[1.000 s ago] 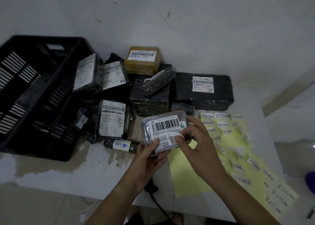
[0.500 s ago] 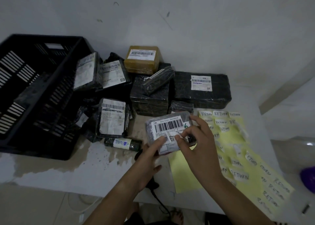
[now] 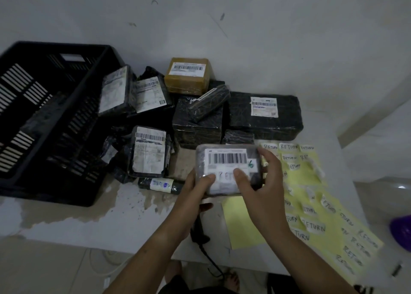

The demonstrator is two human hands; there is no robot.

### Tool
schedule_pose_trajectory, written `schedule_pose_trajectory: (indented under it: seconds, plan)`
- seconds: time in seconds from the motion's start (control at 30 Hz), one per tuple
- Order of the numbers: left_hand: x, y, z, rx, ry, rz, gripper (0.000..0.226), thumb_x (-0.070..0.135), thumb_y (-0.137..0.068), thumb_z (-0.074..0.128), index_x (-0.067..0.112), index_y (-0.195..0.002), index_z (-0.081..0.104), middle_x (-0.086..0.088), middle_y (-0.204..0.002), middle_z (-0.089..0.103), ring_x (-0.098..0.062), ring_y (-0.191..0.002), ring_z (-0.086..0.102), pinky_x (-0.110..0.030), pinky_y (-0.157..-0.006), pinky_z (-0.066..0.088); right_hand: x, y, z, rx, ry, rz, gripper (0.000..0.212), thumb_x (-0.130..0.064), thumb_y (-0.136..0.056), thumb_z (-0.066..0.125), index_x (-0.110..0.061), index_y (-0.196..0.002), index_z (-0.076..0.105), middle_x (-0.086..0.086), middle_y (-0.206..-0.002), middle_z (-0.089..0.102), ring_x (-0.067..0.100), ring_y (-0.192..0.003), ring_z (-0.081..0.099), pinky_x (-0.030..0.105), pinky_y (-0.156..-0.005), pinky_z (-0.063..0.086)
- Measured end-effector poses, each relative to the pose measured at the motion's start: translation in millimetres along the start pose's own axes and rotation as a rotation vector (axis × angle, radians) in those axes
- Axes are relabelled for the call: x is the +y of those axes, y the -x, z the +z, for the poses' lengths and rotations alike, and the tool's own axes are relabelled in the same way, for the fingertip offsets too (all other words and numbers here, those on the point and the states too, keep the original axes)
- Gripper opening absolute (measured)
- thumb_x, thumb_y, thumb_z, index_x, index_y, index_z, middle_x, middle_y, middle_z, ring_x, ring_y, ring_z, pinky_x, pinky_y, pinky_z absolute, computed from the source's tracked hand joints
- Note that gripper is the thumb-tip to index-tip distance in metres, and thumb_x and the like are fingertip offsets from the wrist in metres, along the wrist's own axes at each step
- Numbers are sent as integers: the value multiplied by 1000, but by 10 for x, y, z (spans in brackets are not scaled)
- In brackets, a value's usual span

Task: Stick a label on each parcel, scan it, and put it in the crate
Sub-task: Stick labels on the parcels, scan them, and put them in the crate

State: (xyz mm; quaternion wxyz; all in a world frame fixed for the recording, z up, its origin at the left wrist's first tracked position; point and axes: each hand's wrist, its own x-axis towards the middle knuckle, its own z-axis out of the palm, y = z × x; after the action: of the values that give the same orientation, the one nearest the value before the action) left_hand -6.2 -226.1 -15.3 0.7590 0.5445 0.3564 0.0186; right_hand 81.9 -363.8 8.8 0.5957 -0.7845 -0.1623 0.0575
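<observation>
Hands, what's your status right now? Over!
Left hand and right hand both grip grey parcel. Thumbs press RETURN label down. Crate left, loose parcels piled against it.

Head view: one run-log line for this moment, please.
phase: labelling; left-hand grip: holds parcel; right-hand grip: holds parcel, thumb on RETURN label

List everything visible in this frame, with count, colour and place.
Crate: one, black, on the table's left.
Held parcel: one, grey wrap, white barcode label, in both hands.
RETURN label: one, white, on it under both thumbs.
Brown parcel: one, atop the pile by the wall.
Black parcels: several, piled between crate and yellow sheets.
Yellow sheets: at least two, bearing more labels, at right.
Scanner: one, black, on the table beneath the hands.
Purple object: one, right edge.
Left hand: holds the parcel's left side.
Right hand: holds its right side.
</observation>
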Motion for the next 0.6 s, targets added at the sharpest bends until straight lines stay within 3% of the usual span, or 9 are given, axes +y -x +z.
schedule_pose_trajectory:
  seconds: [0.1, 0.23, 0.3, 0.37, 0.47, 0.53, 0.6]
  plan:
    - [-11, -17, 29, -32, -46, -10, 81, 69, -67, 67, 40, -140, 51, 6, -130, 69, -12, -110, 70, -35, -84, 57, 45, -20, 9, -53, -25, 4, 47, -22, -92, 66, -41, -131, 47, -22, -136, 44, 1, -128, 44, 41, -105, 45]
    - [-3, 9, -1, -72, 23, -56, 84, 79, -63, 77, 41, -135, 56, 10, -126, 71, -12, -111, 70, -41, -91, 59, 30, -22, -54, -86, 34, -13, 50, -33, -89, 69, -48, -130, 45, -24, -133, 46, 5, -124, 49, 44, -97, 50]
    - [17, 20, 0, -56, -18, -25, 70, 68, -66, 82, 43, -128, 59, 18, -118, 73, -5, -105, 71, -41, -92, 60, -18, -5, -49, -71, 24, -23, 53, -35, -87, 71, -52, -128, 42, -25, -131, 47, 5, -121, 50, 44, -94, 51]
    - [32, 14, 23, -45, -33, -7, 63, 58, -72, 84, 40, -128, 62, 14, -119, 74, -6, -103, 72, -38, -89, 60, -26, -2, -21, -36, 11, -3, 57, -40, -84, 74, -50, -130, 41, -26, -133, 45, 5, -124, 48, 44, -96, 50]
    - [46, 9, 52, -27, -65, 35, 69, 65, -72, 81, 41, -133, 59, 13, -123, 72, -8, -107, 71, -39, -90, 60, -23, -39, -2, -85, -111, 119, 69, -58, -79, 72, -53, -137, 34, -39, -134, 40, -9, -125, 45, 27, -96, 47]
    - [44, 19, 56, -7, -86, 90, 74, 71, -69, 76, 44, -135, 56, 14, -124, 71, -8, -110, 70, -39, -90, 60, -32, -79, -15, -176, -180, 204, 71, -51, -81, 70, -53, -140, 31, -46, -124, 44, -26, -107, 49, 11, -88, 45]
    - [38, 37, 60, 4, -109, 136, 72, 72, -71, 71, 45, -136, 54, 15, -125, 71, -8, -110, 70, -37, -88, 60, -35, -117, -23, -233, -190, 207, 64, -40, -87, 67, -54, -138, 30, -50, -115, 50, -30, -97, 50, 1, -77, 44]
